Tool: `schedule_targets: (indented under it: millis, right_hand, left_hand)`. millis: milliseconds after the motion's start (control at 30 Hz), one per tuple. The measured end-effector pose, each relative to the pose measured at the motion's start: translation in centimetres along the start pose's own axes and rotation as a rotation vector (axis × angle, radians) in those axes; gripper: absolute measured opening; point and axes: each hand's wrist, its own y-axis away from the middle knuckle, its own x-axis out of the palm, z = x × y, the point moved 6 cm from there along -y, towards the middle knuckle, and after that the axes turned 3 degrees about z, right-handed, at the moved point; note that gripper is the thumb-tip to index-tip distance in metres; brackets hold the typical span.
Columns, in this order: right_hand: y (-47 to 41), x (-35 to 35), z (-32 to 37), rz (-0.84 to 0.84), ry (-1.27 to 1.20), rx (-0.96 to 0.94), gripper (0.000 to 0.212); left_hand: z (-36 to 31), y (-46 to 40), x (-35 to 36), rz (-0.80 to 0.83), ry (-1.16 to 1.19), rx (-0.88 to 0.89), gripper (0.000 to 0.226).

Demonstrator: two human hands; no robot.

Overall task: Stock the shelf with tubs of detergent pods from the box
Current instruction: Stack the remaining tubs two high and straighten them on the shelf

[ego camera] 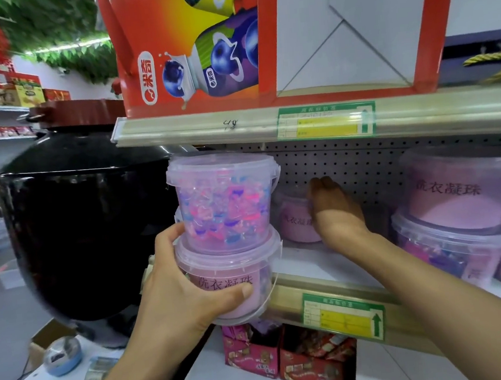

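While our left hand (188, 290) gripped the lower tub (237, 286) of a two-high stack, thumb laid across its pink label and fingers wrapped round the left side below the lid, we held that stack in the air just in front of the shelf edge (314, 294). On top of it sat the upper tub (224, 201), clear-walled, with pink, blue and purple pods showing through and its lid nearly level with the underside of the shelf above (237, 126).

Our right hand (333, 209) reached deep onto the shelf board, fingers straight and held together, and lay against the right side of a single tub (295, 219) standing near the perforated back panel (347, 162). We could not tell whether the thumb curled round that tub, since the hand hid it.

Further right on the same board stood more tubs of the same kind, stacked two high (456, 216), their labels blurred but pink.

Left of the shelving bulked a large black glazed jar (88, 230) with a dark red lid. Above, a red carton printed with blueberries (193, 51) rested on the upper shelf, and green-and-yellow price tags (326, 121) were clipped to both shelf rails. Below our arms lay red packets in open display boxes (290, 360).
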Motion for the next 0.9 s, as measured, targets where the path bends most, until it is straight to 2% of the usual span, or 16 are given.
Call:
schedule_targets:
  millis: [200,367,467,600,700,800,900]
  right_hand:
    - [-0.5,0.2,-0.5,0.005,0.032,-0.012,0.037]
    - [-0.4,-0.3,-1.0,0.029,-0.042,-0.016,0.037]
    - [1.1,-2.7,-1.9,-0.077,-0.275,-0.052,0.035]
    - [4.6,-5.0,-2.6,-0.138,-0.745,-0.139,0.014]
    - [6.8,-5.8,-2.3,-0.108,-0.869,-0.213,0.036]
    - [7.9,-5.8,-2.3,-0.025,-0.85,-0.227,0.047]
    - [7.7,-4.5,-3.1,0.077,-0.81,-0.193,0.072]
  left_hand:
    - [-0.2,0.3,0.0,0.0,0.029,-0.008,0.095]
    - [-0.5,0.2,0.9,0.019,0.076,0.014,0.1]
    - [-1.2,0.1,2.0,0.029,0.113,0.022,0.098]
    - [-2.1,-0.6,3.9,0.057,0.103,0.034,0.09]
    - [-2.6,-1.5,5.7,0.078,0.085,0.059,0.091]
    - [-2.7,-2.6,7.3,0.099,0.078,0.061,0.088]
    - [-2.5,-3.8,8.6,0.121,0.085,0.065,0.09]
